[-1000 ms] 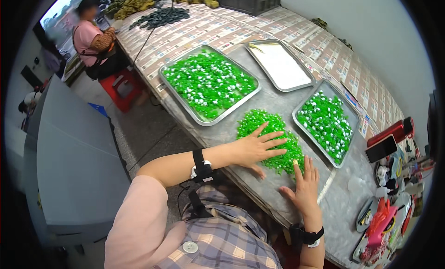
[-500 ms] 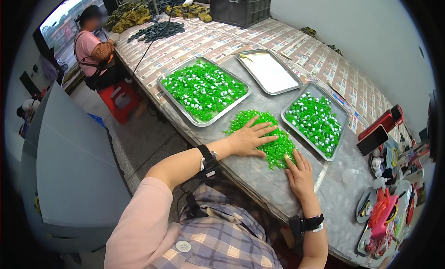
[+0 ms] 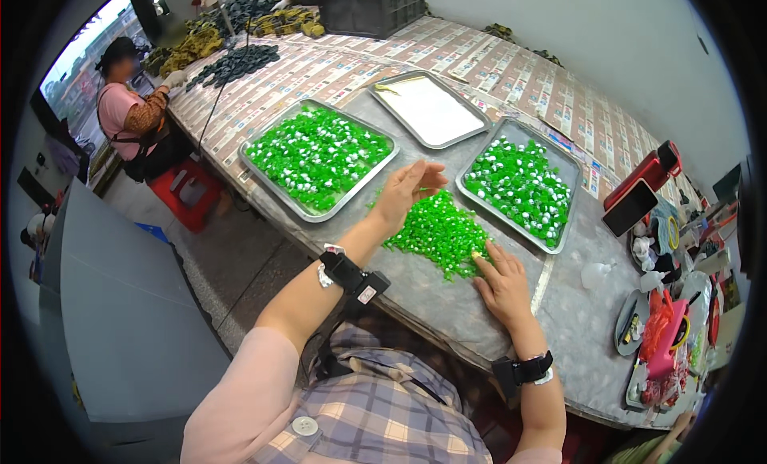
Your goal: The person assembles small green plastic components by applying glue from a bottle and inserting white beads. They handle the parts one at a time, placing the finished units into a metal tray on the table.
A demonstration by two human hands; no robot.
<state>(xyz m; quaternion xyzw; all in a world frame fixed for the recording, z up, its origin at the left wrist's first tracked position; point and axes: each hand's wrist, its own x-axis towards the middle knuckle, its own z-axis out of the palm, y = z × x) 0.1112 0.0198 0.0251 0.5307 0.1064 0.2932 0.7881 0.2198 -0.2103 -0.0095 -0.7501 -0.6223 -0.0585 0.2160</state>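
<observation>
A loose pile of small green pieces (image 3: 439,234) lies on the grey table sheet in front of me. At the pile's far left edge, my left hand (image 3: 406,194) is turned on its side, its fingers apart and slightly bent, holding nothing I can see. My right hand (image 3: 505,286) rests by the pile's right edge with fingers stretched out, fingertips touching the green pieces. A pale yellow spot shows at one of its fingertips. Two metal trays flank the pile: the left tray (image 3: 313,217) and the right tray (image 3: 577,194) both hold many green pieces mixed with white ones.
Behind the pile lies a metal tray with a white bottom (image 3: 435,112). To the right stand a phone (image 3: 629,208), a red device (image 3: 645,175) and a cluttered tray with a pink holder (image 3: 667,344). A black crate (image 3: 371,8) stands far back; a co-worker (image 3: 128,112) sits far left.
My left hand has lifted from lying spread on the pile and turned onto its side at the far left edge. My right hand stays by the right edge. The whole view has shifted.
</observation>
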